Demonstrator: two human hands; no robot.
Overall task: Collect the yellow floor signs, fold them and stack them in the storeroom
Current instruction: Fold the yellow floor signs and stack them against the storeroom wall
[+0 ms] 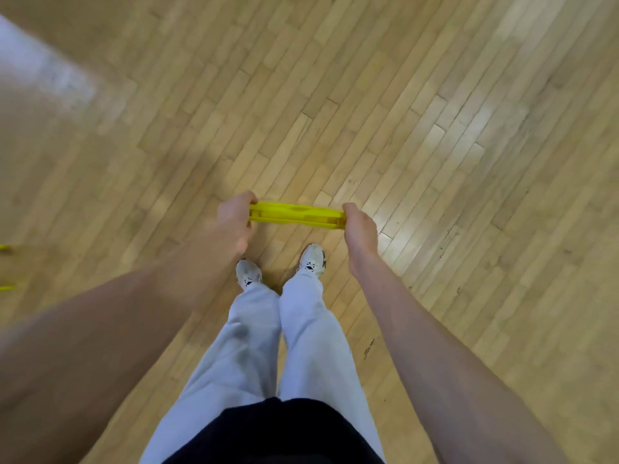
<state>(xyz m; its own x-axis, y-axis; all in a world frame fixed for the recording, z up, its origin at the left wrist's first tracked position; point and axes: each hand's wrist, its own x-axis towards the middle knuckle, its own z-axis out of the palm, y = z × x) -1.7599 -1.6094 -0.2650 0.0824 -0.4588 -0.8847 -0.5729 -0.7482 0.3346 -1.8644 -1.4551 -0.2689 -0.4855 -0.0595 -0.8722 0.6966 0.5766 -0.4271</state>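
Note:
A yellow floor sign (297, 215) is seen from straight above, its two panels pressed close together so only the narrow top edge shows. My left hand (232, 226) grips its left end and my right hand (359, 232) grips its right end. The sign hangs in front of my feet, above the wooden floor. Its lower part is hidden beneath the top edge.
Pale wood parquet floor (435, 145) spreads all around. My white shoes (313, 259) stand just behind the sign. Small yellow bits (5, 288) of another object show at the far left edge. A bright glare patch lies at the upper left.

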